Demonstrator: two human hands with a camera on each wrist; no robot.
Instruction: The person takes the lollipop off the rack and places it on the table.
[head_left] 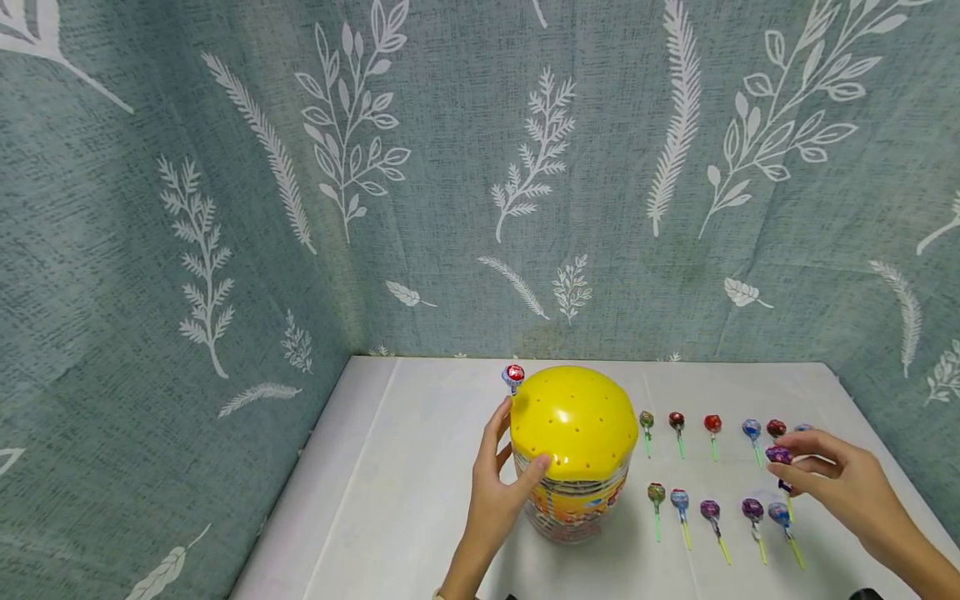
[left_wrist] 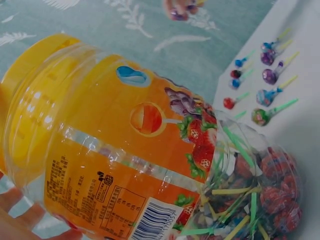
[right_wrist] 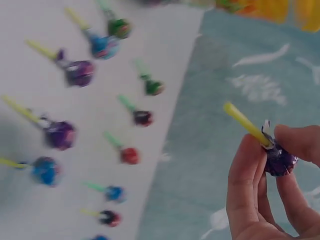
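Observation:
My left hand [head_left: 495, 492] grips the side of a clear plastic jar [head_left: 573, 508] with a yellow lid [head_left: 573, 421], the thumb at the lid's front edge. In the left wrist view the jar [left_wrist: 130, 140] shows an orange fruit label and lollipops piled inside. One blue-and-red lollipop [head_left: 513, 377] stands up at the lid's left rim, close to my left fingertips; its lower stick is hidden. Above the right part of the table, my right hand [head_left: 847, 479] pinches a purple-wrapped lollipop [right_wrist: 280, 159] with a yellow stick, between thumb and fingers.
Two rows of lollipops lie on the white table [head_left: 420, 483] right of the jar. The back row includes a red one [head_left: 712, 423]; the front row includes a purple one [head_left: 709, 509]. A leaf-patterned curtain [head_left: 450, 167] borders the table behind and at the sides.

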